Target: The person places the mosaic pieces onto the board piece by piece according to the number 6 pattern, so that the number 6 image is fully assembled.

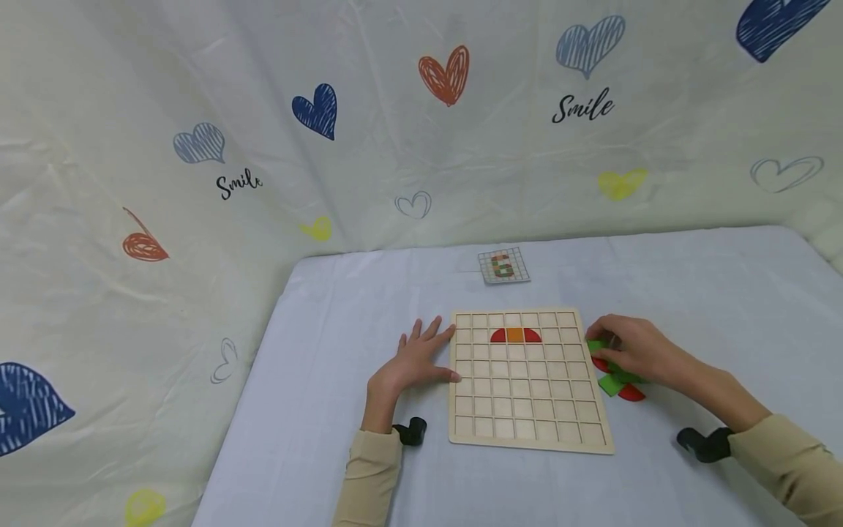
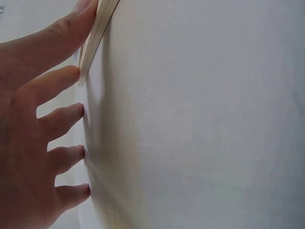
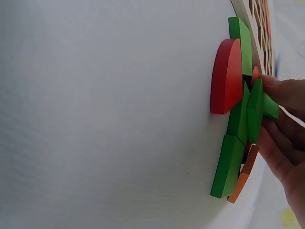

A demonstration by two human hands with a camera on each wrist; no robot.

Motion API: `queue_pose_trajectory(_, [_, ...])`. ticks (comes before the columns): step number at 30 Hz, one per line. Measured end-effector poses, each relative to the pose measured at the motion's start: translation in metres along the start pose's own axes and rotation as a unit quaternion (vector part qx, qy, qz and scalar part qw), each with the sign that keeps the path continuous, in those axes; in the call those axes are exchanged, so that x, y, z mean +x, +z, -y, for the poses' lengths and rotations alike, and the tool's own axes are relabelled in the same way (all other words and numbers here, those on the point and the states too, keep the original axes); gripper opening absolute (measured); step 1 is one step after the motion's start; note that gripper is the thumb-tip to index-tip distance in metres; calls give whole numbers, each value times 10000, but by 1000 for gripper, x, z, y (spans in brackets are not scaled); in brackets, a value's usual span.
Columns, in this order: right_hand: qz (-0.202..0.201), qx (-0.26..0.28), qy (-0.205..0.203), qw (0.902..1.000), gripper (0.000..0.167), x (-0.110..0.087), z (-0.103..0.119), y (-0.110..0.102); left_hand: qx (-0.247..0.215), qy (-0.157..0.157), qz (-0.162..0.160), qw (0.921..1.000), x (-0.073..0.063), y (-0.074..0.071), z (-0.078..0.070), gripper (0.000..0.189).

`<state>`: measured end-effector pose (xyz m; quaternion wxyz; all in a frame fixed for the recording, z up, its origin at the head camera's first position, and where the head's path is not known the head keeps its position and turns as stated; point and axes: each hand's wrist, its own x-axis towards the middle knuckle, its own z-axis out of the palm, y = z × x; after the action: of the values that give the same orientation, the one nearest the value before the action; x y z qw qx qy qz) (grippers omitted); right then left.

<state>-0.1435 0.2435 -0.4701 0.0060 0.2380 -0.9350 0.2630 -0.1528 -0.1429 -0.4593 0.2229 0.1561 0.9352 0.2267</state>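
Note:
A wooden grid board (image 1: 495,388) lies flat on the table, with two red quarter-round pieces and an orange square (image 1: 515,335) in one of its upper rows. At the board's left edge my left hand (image 1: 415,362) spreads its fingers; thumb and index fingertip touch the frame, and the other fingertips rest on the cloth. My right hand (image 1: 642,351) is at the right edge, over a small pile of pieces. Between its thumb and fingers it pinches a green block (image 3: 270,106). Beside the fingers lie more green blocks (image 3: 226,167), a red quarter-round block (image 3: 226,78) and an orange one (image 3: 243,174).
A small pattern card (image 1: 503,266) with a coloured grid design lies beyond the board. White cloth (image 1: 316,410) covers the table. Behind it hangs a pale curtain (image 1: 369,161) printed with hearts. Black wrist mounts (image 1: 705,444) stick out from both sleeves.

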Motion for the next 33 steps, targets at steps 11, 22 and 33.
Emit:
queue_pose_trajectory(11, [-657,-73,-762,9949,28,-6,-1,-2,28,-17,10,10000,0,1,0,92])
queue_pose_trajectory(22, [-404,382,-379,9977,29,-3,4,-5,35,14,0,10000,-1,-1,0,91])
queue_pose_trajectory(33, [-53,885,69,9960,32,4,16,1,5,-25,11,10000,-1,-1,-2,92])
